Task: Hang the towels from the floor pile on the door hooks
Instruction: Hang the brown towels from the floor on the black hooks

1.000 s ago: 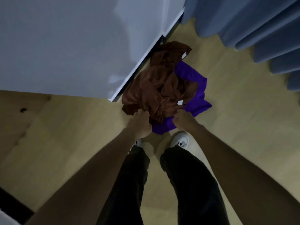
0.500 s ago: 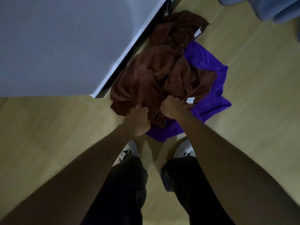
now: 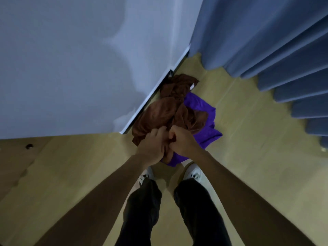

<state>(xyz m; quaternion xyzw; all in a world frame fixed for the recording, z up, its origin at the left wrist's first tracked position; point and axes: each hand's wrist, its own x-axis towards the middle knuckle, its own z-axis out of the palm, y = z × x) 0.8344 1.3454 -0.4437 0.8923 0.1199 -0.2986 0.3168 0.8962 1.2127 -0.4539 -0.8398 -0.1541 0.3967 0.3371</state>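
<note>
On the wooden floor (image 3: 248,157), just beside the lower corner of the white door (image 3: 71,68), a pile of towels is lying in a heap. A brown towel (image 3: 165,112) is sitting on top, crumpled, and is extending back along the door edge, with a small white tag (image 3: 192,86) showing at its far end. A purple towel (image 3: 204,110) is lying underneath, spreading out to the right and toward the person. Both hands are reaching down to the near edge of the pile and are touching each other. The left hand (image 3: 152,148) is curling its fingers into the brown towel. The right hand (image 3: 182,141) is making a closed fist on fabric at the same spot; which towel it is gripping cannot be determined. Two white shoes (image 3: 193,174) and dark trouser legs (image 3: 142,210) are standing directly below the pile. Blue curtains (image 3: 266,41) are hanging at the right, well apart from the towels.
</note>
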